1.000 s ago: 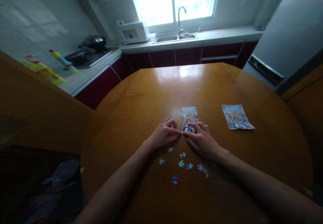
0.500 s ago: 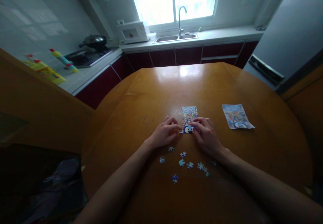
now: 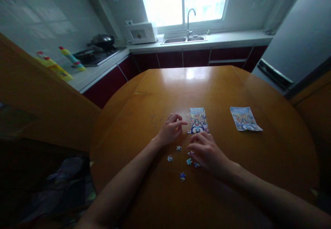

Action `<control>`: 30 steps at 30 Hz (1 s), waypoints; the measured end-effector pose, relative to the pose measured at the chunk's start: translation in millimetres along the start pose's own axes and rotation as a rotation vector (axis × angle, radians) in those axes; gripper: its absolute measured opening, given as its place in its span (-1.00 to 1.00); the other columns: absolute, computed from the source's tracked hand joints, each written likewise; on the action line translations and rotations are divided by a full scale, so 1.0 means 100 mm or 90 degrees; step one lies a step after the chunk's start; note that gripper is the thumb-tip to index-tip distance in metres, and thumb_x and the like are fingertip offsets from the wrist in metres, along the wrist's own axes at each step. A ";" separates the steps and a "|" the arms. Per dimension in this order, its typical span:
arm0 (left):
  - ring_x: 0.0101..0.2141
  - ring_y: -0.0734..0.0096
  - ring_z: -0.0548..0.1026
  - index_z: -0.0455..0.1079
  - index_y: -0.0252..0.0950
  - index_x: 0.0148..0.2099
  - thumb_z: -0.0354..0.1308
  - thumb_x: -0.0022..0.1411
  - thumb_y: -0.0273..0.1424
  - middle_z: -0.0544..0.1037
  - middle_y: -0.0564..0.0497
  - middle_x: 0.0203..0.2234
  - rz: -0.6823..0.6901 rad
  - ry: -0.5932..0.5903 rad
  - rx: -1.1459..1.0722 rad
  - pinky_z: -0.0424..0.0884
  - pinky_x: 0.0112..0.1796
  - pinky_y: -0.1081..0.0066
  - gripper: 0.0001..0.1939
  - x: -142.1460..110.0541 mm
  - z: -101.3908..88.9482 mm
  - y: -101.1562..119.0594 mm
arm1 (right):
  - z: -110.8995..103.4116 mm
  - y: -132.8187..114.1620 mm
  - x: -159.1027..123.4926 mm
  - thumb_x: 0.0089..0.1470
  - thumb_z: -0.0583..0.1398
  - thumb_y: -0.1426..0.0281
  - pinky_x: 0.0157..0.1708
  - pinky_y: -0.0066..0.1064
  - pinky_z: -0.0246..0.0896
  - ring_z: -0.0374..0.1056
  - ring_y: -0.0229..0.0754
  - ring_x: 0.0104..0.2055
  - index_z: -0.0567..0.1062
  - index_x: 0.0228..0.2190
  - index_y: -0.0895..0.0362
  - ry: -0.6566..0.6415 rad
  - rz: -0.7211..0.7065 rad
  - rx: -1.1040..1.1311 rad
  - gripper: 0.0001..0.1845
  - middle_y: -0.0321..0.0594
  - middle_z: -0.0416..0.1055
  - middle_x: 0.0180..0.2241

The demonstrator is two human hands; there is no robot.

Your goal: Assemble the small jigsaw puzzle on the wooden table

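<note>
A partly joined jigsaw puzzle (image 3: 198, 118) lies on the table, its near edge showing a blue-and-white cartoon face. Just left of it is my left hand (image 3: 171, 129), index finger stretched toward the puzzle's edge, holding nothing. My right hand (image 3: 207, 150) hovers over the loose pieces below the puzzle, its fingers bent and apart, and covers some of them. Near its fingertips are a light piece (image 3: 190, 153) and a teal piece (image 3: 189, 161). Further left lie a dark-and-white piece (image 3: 178, 148) and a pale piece (image 3: 170, 158); a dark blue piece (image 3: 182, 176) is closest to me.
A creased picture sheet (image 3: 245, 119) lies right of the puzzle on the wooden table (image 3: 144, 101). Beyond the table stand a counter with a sink (image 3: 176, 40), a microwave (image 3: 142, 33), a pan (image 3: 102, 41) on the stove and cleaning bottles (image 3: 58, 69).
My right hand has come off the puzzle and moved down toward me over the loose pieces. My left hand has drawn slightly away from the puzzle's edge. The view has shifted a little.
</note>
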State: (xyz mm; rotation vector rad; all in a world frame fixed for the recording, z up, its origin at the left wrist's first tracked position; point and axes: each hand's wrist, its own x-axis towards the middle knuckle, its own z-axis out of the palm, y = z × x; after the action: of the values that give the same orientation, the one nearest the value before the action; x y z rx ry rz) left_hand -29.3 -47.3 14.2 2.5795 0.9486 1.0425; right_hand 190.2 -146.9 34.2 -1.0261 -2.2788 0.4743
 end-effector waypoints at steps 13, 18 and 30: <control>-0.22 0.33 0.33 0.55 -0.23 -0.14 0.10 0.23 -0.66 0.42 -0.04 -0.25 0.025 0.045 0.008 0.38 -0.17 0.31 -0.70 -0.03 0.01 -0.06 | 0.31 -0.48 -0.33 0.10 0.34 0.32 -0.07 -0.20 0.02 0.24 -0.07 -0.06 0.54 -0.43 0.08 -0.140 0.080 -0.062 -0.87 -0.22 0.46 -0.19; -0.21 0.32 0.33 0.55 -0.24 -0.16 0.08 0.25 -0.66 0.41 -0.04 -0.26 0.026 0.058 0.001 0.37 -0.18 0.33 -0.71 -0.03 0.01 -0.06 | 0.40 -0.47 -0.33 0.11 0.32 0.36 -0.08 -0.21 0.00 0.24 -0.10 -0.08 0.54 -0.44 0.09 -0.116 0.072 -0.070 -0.89 -0.24 0.46 -0.21; -0.18 0.29 0.35 0.56 -0.23 -0.17 0.09 0.26 -0.62 0.43 -0.05 -0.25 -0.006 0.040 0.016 0.40 -0.13 0.29 -0.73 -0.04 0.01 -0.08 | 0.17 -0.14 -0.01 0.19 0.26 0.42 -0.02 -0.20 0.04 0.27 -0.08 -0.09 0.57 -0.32 0.08 0.067 -0.071 -0.091 -0.95 -0.21 0.50 -0.22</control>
State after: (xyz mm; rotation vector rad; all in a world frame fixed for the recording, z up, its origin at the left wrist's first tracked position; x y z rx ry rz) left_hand -34.5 -43.2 7.9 2.5734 0.9932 1.1220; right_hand 172.1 -157.5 28.8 -0.9625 -2.2871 0.2094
